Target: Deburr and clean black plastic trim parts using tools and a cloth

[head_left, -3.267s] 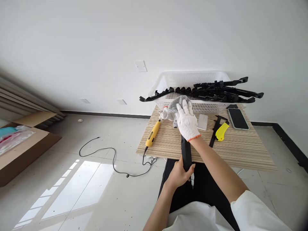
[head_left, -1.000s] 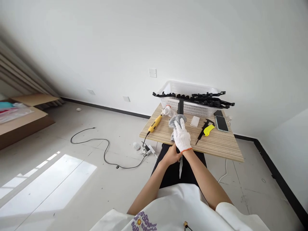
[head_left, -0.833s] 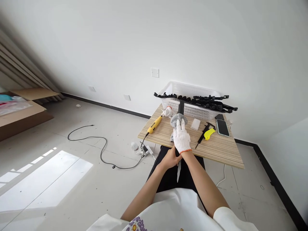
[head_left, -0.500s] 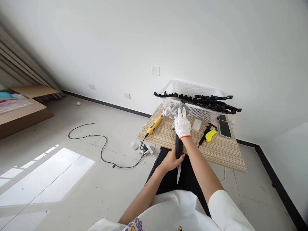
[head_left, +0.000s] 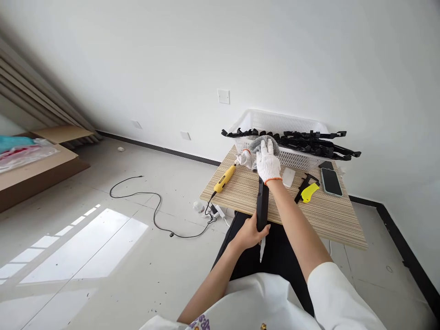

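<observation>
My left hand (head_left: 250, 233), bare, is closed around the near end of a long black plastic part (head_left: 262, 206), which slopes up over the table's front edge. Over the far portion of that part lies my right hand (head_left: 268, 162), in a white knitted glove with an orange cuff. It presses a grey cloth (head_left: 264, 143) there, fingers bent over it. The cloth and glove hide the part's far end. A pale pointed shape (head_left: 262, 251) shows below my left hand; I cannot tell what it is.
A white plastic basket (head_left: 299, 159) with several black parts (head_left: 316, 145) across it stands at the back. On the table (head_left: 330, 220) lie a yellow corded tool (head_left: 225, 178), a crumpled glove (head_left: 244, 158), a white card (head_left: 288, 177), black calipers (head_left: 303, 187), a yellow-handled object (head_left: 310, 192) and a phone (head_left: 332, 181).
My right hand has slid the cloth farther away from me along the black part, so more of it shows between my hands. The whole view has shifted slightly.
</observation>
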Available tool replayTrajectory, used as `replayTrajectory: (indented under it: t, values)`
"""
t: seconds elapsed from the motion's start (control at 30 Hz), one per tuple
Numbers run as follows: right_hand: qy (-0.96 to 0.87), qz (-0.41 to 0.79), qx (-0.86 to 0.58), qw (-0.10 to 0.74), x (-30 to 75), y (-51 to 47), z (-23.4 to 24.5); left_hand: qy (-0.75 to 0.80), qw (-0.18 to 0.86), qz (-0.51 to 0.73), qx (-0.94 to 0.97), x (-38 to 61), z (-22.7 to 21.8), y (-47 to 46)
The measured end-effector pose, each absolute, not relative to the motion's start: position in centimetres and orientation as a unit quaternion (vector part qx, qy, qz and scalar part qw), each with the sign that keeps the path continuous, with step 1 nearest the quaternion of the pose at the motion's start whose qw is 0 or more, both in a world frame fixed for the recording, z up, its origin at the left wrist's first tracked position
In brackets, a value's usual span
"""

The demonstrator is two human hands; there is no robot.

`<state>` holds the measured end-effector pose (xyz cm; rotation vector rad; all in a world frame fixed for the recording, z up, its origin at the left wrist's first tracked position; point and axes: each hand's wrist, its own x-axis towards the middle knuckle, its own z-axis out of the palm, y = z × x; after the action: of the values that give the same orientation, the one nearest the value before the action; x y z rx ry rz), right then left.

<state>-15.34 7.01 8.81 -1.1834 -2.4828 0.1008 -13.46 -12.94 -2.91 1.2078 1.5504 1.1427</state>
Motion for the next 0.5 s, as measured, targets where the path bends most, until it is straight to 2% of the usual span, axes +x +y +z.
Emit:
replayTrajectory:
  t: [0.2, 0.5]
  values:
    - [-0.872, -0.009, -0.453, 0.185, -12.4, 2.2, 5.8, 0.639, 0.416, 0.442, 0.472, -13.5, -2.7, -12.7]
    - [-0.868, 0.044, -0.467, 0.163, -8.6, -3.8, 2.5, 0.622, 0.392, 0.426, 0.527, -14.2, -3.4, -12.4]
